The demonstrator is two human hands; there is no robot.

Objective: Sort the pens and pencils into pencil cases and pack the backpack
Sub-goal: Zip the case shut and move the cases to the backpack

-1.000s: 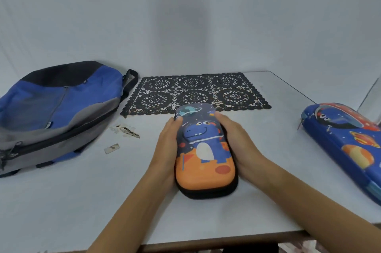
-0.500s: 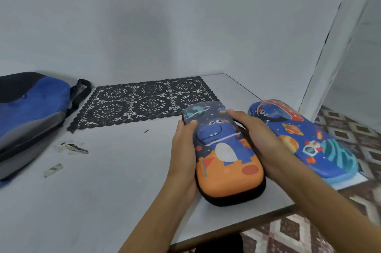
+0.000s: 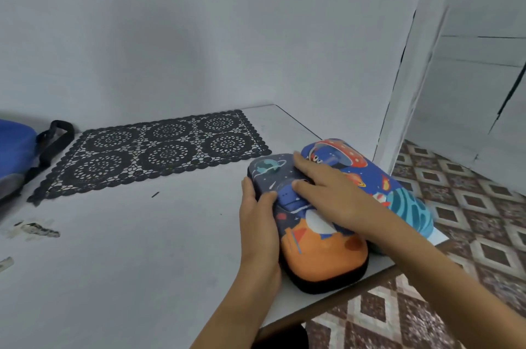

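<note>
A closed dinosaur pencil case (image 3: pixel 321 257), dark blue above and orange below, lies at the right of the white table (image 3: pixel 142 263). My left hand (image 3: pixel 257 223) holds its left side, thumb on the lid. My right hand (image 3: pixel 330 195) lies flat on top of it with straight fingers. Right beside it, touching, lies a larger closed blue space pencil case (image 3: pixel 398 192) along the table's right edge. Only a corner of the blue backpack (image 3: pixel 14 146) shows at the far left. No pens or pencils are in sight.
A black lace placemat (image 3: pixel 153 152) lies at the back of the table against the wall. Small scraps (image 3: pixel 39 230) lie at the left. The table's front corner and right edge are close to the cases; patterned floor (image 3: pixel 469 206) lies beyond.
The dinosaur case has slid right until it rests against the blue case. My right hand moved from its right side onto its top. The view turned right, so most of the backpack left the frame.
</note>
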